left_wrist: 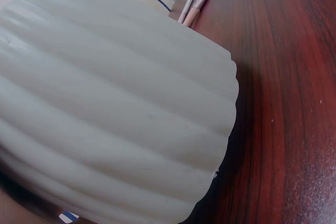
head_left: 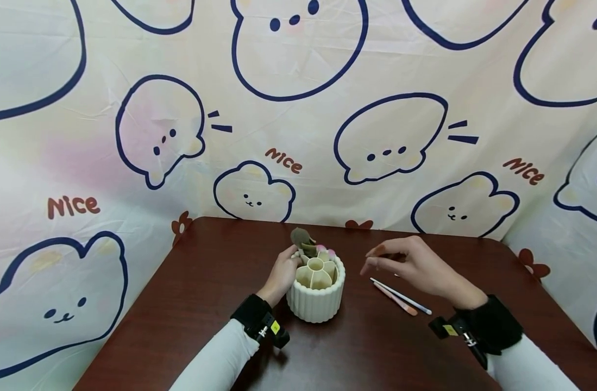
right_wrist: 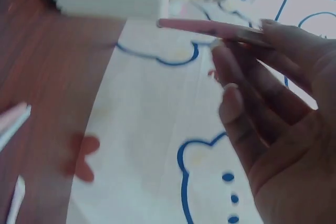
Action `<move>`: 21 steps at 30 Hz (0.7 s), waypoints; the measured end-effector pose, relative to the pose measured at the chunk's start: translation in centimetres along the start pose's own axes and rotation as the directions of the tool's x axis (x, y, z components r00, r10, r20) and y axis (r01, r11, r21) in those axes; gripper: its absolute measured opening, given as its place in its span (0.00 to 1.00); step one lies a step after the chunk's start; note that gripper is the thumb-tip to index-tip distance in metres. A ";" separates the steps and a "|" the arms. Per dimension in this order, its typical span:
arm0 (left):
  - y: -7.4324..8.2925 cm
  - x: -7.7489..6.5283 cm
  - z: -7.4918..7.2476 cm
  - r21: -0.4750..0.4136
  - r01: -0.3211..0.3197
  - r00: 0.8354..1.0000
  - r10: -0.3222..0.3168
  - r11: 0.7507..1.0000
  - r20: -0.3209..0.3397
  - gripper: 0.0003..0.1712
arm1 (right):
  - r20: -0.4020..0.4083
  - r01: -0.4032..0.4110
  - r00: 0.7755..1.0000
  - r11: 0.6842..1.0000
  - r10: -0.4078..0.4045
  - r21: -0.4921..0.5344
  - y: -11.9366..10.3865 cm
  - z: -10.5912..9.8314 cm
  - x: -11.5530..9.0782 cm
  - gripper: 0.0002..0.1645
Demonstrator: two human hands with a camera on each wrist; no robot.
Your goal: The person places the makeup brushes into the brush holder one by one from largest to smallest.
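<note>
A cartoon-printed backdrop (head_left: 303, 127) fills the far side, behind a dark worktop (head_left: 195, 282). The ribbed white holder (head_left: 315, 305) stands upright near the worktop's middle. Set in its mouth is a pale flower-shaped insert (head_left: 316, 265), dividing it into petal compartments round a central ring; no stick shows standing in the near ones, while the far ones are partly hidden.

To the right of the holder and apart from it, the right hand (head_left: 415, 264) pinches a slender pink stick (right_wrist: 202, 26) between its fingers, the tip pointing toward the holder, a hold that seems to suit fine aiming. The left hand (head_left: 280, 276) grips the holder's left side with curled fingers, probably to steady it.

Right of the holder, a pale-blue stick (head_left: 403, 297) and an orange-pink stick (head_left: 398, 302) lie close together, within easy reach of the right hand; a white stick (right_wrist: 16, 200) lies near them.

Smallest, a grey-green ornament (head_left: 302, 237) and pink knobs (head_left: 331, 253) sit at the holder's far rim.
</note>
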State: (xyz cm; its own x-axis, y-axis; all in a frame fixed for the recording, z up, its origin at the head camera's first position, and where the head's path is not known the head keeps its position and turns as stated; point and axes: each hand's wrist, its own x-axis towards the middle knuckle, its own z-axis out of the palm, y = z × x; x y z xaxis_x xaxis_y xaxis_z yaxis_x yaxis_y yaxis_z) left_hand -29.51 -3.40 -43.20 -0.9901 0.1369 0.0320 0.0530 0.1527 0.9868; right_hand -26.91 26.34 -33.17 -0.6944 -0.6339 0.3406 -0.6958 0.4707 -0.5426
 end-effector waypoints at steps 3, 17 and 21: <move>-0.1 0.0 0.0 0.003 -0.003 1.000 0.003 1.000 0.001 0.33 | -0.012 0.048 0.999 0.996 -0.047 0.070 -0.7 1.0 1.1 0.13; -0.2 0.2 -0.1 -0.001 0.008 1.000 -0.008 1.000 0.002 0.34 | -0.243 0.068 0.968 0.998 -0.067 -0.008 -1.0 6.7 3.7 0.04; -0.1 0.2 0.0 -0.006 0.005 1.000 -0.005 1.000 0.000 0.33 | -0.233 0.042 0.972 0.999 -0.041 -0.001 -0.5 7.8 3.2 0.03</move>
State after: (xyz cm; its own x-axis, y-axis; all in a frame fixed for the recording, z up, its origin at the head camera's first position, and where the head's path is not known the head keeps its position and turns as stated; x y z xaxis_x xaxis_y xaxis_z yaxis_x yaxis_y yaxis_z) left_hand -29.74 -3.40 -43.31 -0.9903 0.1360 0.0273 0.0475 0.1479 0.9879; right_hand -27.37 19.27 -37.78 -0.6886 -0.4922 0.5325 -0.7248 0.4442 -0.5267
